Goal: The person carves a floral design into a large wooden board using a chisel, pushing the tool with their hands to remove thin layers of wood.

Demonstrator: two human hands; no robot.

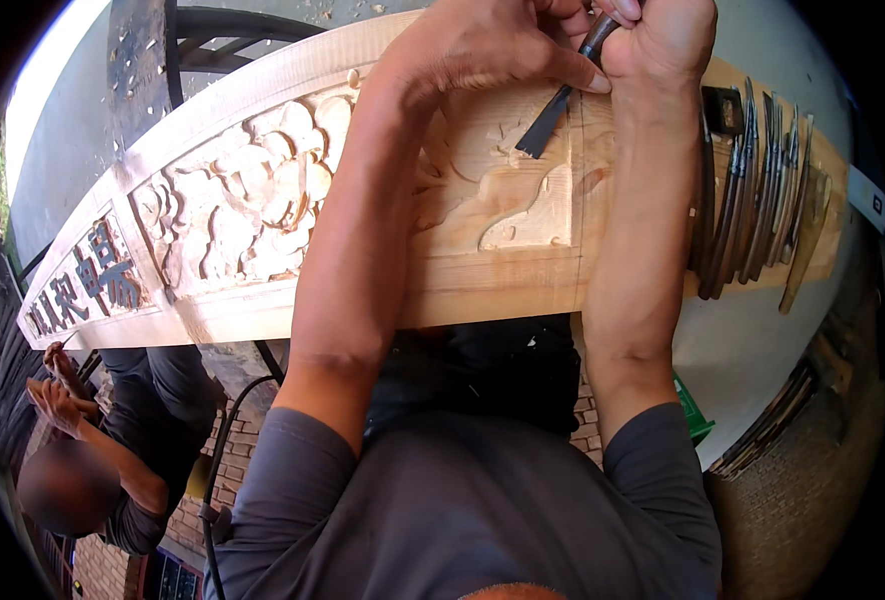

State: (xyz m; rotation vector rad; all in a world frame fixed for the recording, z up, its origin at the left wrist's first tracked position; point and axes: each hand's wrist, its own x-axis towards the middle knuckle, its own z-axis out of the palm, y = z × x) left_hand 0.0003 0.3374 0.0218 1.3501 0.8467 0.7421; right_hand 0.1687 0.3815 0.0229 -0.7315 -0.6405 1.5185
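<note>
A flat-bladed chisel [544, 128] with a dark blade and brown handle slants over the carved wooden board [442, 285]. My right hand [667, 40] is closed round the handle near the top edge of the view. Beside it, my left hand [507, 45] is closed too, its thumb lying against the chisel just above the blade. The upper ends of both hands are cut off by the view. Beneath the blade is a pale, shallowly carved area with a curved raised shape [530, 215]. Deeper rounded relief carving [262, 190] lies left of my left forearm.
Several carving chisels [762, 190] lie side by side on the board's right end, with a black-headed tool [722, 110] beside them. Dark raised characters [107, 270] stand at the left end, where a co-worker's hands [57, 400] are. A green container [694, 410] sits below.
</note>
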